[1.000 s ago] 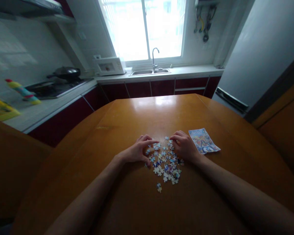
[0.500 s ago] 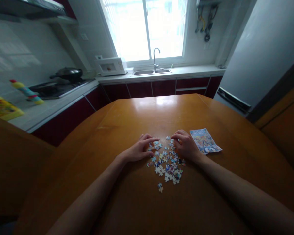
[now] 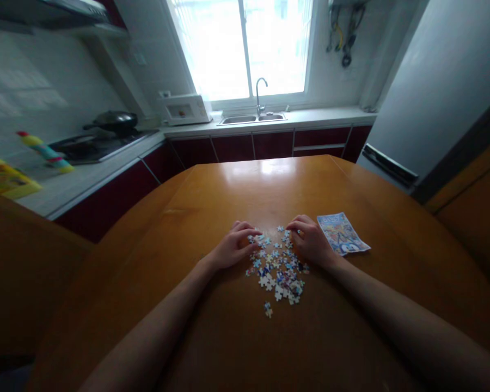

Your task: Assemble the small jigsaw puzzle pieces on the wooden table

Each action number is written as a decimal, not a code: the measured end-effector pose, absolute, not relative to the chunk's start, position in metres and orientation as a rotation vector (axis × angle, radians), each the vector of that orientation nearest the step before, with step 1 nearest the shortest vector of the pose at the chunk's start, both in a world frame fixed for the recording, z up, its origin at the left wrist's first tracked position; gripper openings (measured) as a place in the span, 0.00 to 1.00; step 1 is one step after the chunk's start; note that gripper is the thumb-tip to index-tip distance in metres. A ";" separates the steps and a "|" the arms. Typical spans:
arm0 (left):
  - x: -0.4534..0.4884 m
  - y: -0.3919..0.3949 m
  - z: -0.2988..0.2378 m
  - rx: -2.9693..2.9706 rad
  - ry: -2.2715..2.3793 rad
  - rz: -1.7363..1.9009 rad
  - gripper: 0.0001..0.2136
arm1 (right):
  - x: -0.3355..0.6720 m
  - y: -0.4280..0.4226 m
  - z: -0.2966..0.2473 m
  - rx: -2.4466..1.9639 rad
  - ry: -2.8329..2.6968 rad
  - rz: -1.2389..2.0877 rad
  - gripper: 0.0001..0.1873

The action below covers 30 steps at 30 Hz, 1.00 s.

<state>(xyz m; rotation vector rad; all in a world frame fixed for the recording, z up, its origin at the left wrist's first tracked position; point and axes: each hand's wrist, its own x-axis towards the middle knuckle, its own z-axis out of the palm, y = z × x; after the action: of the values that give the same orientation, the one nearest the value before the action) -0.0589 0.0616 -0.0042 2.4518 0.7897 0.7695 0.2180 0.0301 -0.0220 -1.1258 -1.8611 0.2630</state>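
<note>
A loose heap of small jigsaw pieces [image 3: 278,269] lies on the wooden table [image 3: 245,196] in front of me. My left hand [image 3: 233,248] rests at the heap's left edge, fingers curled and tips pressed on pieces near the top. My right hand [image 3: 311,239] rests at the heap's right edge, fingers bent, tips touching pieces at the upper right. Whether either hand pinches a piece is too small to tell. A single piece [image 3: 268,310] lies apart below the heap. A colourful printed picture card [image 3: 342,233] lies flat just right of my right hand.
Beyond the table runs a kitchen counter with a sink and tap [image 3: 260,111], a white microwave [image 3: 185,109], a hob with a dark pan [image 3: 112,122] and bottles [image 3: 44,152] at the left. A grey fridge [image 3: 424,87] stands at the right.
My left hand's fingers have curled in from stretched out and drawn slightly towards the heap's top left. The right hand has barely moved.
</note>
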 end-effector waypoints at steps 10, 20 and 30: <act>-0.035 0.051 0.012 2.557 0.615 0.686 0.09 | 0.203 -0.004 0.008 -1.122 -1.845 0.349 0.11; -0.057 -0.005 0.006 2.808 0.683 0.494 0.09 | 0.193 -0.090 0.031 -1.191 -1.789 0.583 0.10; -0.073 -0.013 0.005 2.813 0.562 0.626 0.04 | 0.189 -0.087 0.015 -1.206 -1.778 0.428 0.10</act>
<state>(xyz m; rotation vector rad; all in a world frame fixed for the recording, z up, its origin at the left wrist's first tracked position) -0.0730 -0.0129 0.0046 2.8126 0.5620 0.6263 0.1886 -0.0872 0.0150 -1.2059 -1.7782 0.4283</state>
